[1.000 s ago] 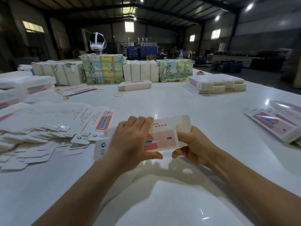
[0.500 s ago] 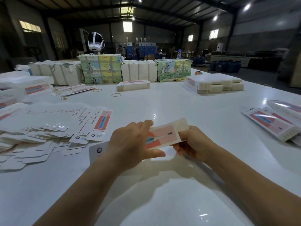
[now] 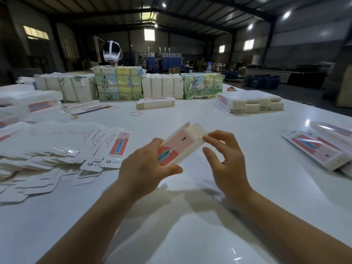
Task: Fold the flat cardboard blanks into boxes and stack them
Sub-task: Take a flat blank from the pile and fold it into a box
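- Gripping the half-formed box (image 3: 179,147), the left hand (image 3: 146,168) held it above the counter (image 3: 190,235)
- Right hand (image 3: 226,159) hovered spread, fingertips beside its end flap (image 3: 198,130)
- Tucking that flap seemed next

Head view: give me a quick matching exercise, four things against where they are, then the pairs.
Things:
1. box
2. flat blanks
3. rubber band
4. folded boxes

Places:
A. right edge of the table
B. fanned out at the left
C. gripped in the left hand
D. far side, loose on the table

Pairs: 1-C, 2-B, 3-D, 4-A
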